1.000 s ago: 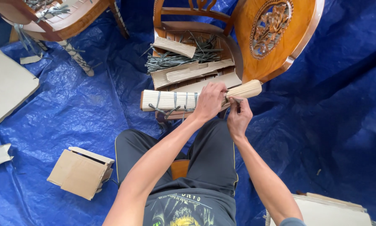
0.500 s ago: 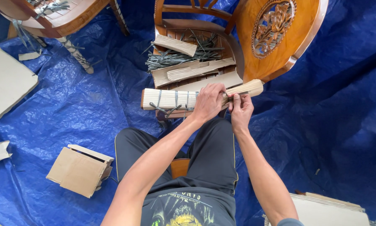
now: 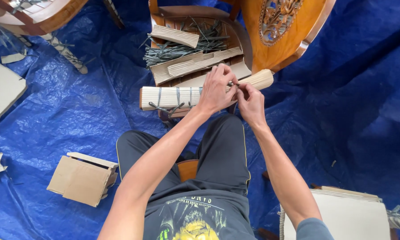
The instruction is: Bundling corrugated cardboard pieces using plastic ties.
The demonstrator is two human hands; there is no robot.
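A long pale bundle of corrugated strips (image 3: 169,97) lies across my knees, bound with several grey ties. My left hand (image 3: 215,91) grips the bundle over its right half. Just to its right, my right hand (image 3: 250,104) pinches a thin grey tie (image 3: 234,84) at the top of the bundle, fingertips touching those of the left hand. The bundle's right end (image 3: 263,79) sticks out past both hands.
In front of me a wooden chair seat (image 3: 242,42) holds loose strip bundles (image 3: 200,64) and a heap of grey ties (image 3: 173,50). A carved chair back (image 3: 282,26) leans to the right. A cardboard box (image 3: 82,178) lies on the blue tarp (image 3: 355,111), with pale sheets (image 3: 347,215) lower right.
My right hand has moved in from the bundle's right end to meet the left hand at the tie. The bundle stays across my knees.
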